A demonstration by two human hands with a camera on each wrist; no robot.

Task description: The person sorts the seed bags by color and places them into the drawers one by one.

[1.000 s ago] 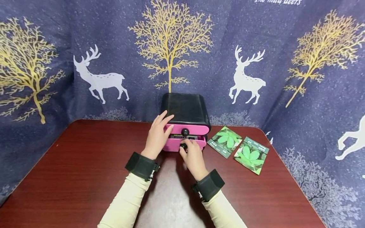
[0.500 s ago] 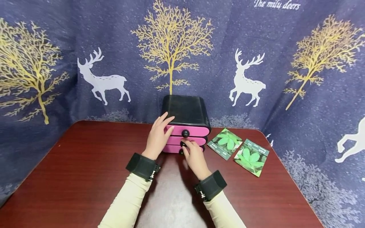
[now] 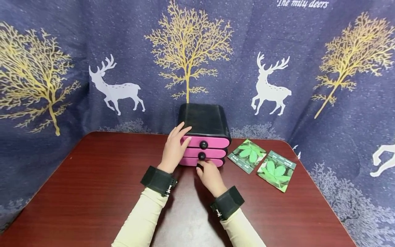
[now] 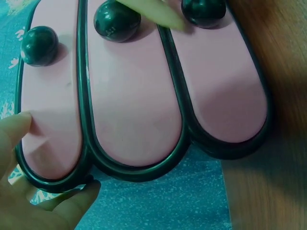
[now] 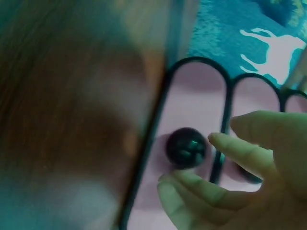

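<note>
At twelve o'clock, near the table's point(image 3: 102, 192) far edge, we see the small black cabinet point(image 3: 203, 118) with its three pink drawer fronts point(image 3: 216, 142) stacked and all looking closed. The left hand point(image 3: 174, 149) rests at its ten o'clock corner, fingers spread and fairly straight, the thumb on the top front and the others along the black side. The right hand point(image 3: 211, 176) is at the lowest knob point(image 5: 186, 147), fingers bent and parted about it; we cannot tell whether they truly pinch it. The middle knob point(image 3: 202, 155) and top knob point(image 3: 203, 144) sit above at twelve o'clock from there.

We take the cabinet for stiff, light plastic, unlikely to crush but apt to slide or tip if a drawer is tugged, so its upper corner seems a sound place to brace. The knobs look round and glossy, so they may slip; we would hold one from opposite sides, behind its widest part.

Two leaf-printed packets point(image 3: 248, 156) point(image 3: 276, 171) lie towards four o'clock from the cabinet.
</note>
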